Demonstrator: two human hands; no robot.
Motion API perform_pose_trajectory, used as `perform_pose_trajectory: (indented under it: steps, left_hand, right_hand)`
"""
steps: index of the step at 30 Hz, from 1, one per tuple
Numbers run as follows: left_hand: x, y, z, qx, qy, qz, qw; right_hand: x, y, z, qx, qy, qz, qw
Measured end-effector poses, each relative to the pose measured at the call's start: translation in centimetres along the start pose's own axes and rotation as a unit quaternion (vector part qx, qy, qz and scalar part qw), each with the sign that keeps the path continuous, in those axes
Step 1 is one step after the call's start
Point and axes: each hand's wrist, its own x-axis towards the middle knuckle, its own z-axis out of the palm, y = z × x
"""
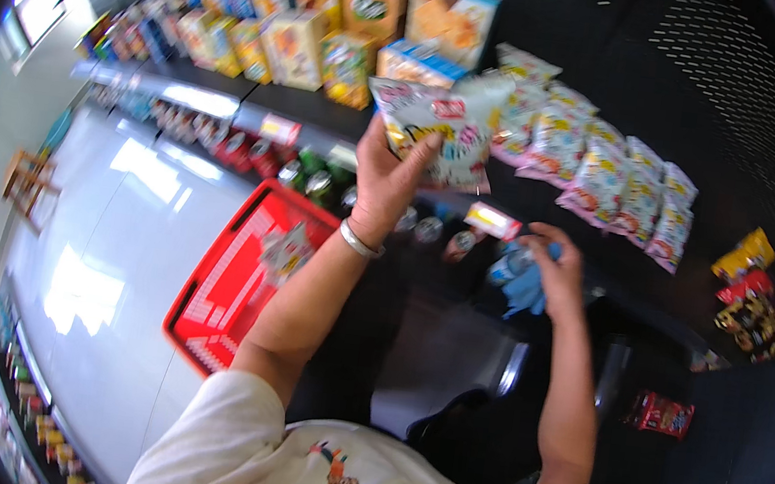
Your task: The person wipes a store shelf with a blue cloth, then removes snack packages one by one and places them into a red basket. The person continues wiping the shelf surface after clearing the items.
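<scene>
My left hand (396,170) grips a puffy white snack bag (455,131) with pink and yellow print, held up in front of the shelf. Lower and to the right, my right hand (555,266) has its fingers closed on a crumpled blue cloth (527,284), close to the shelf's front edge. Similar snack bags (602,178) stand in rows to the right of the held one. Below my left forearm, a red plastic shopping basket (207,292) has a silvery-white packet (287,253) inside.
Boxed snacks (291,49) line the black shelf at left, with drink cans (246,152) below its edge. Yellow and red packets (747,264) lie at far right, near a red packet (664,415) lower down. A wooden stool (30,187) stands on the pale floor.
</scene>
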Motion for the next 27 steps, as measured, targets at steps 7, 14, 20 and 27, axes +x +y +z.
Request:
perform_pose_trajectory:
  steps: [7, 14, 20, 27]
  left_hand:
    - [-9.5, 0.9, -24.0, 0.216, 0.294, -0.024, 0.931]
    - [-22.0, -0.4, -36.8, 0.363, 0.432, -0.057, 0.824]
    - [-24.1, -2.4, -41.1, 0.341, 0.452, -0.327, 0.756]
    - [-25.3, -4.4, -42.0, 0.241, 0.426, -0.363, 0.793]
  right_hand:
    - [-2.2, -2.2, -0.5, -0.065, -0.062, 0.073, 0.993]
    - [-2.3, -2.1, -0.7, -0.089, -0.065, 0.102, 0.989]
    - [-2.0, -1.7, -0.2, -0.077, -0.059, 0.111, 0.989]
    - [-2.7, -1.5, -0.9, -0.026, -0.035, 0.137, 0.99]
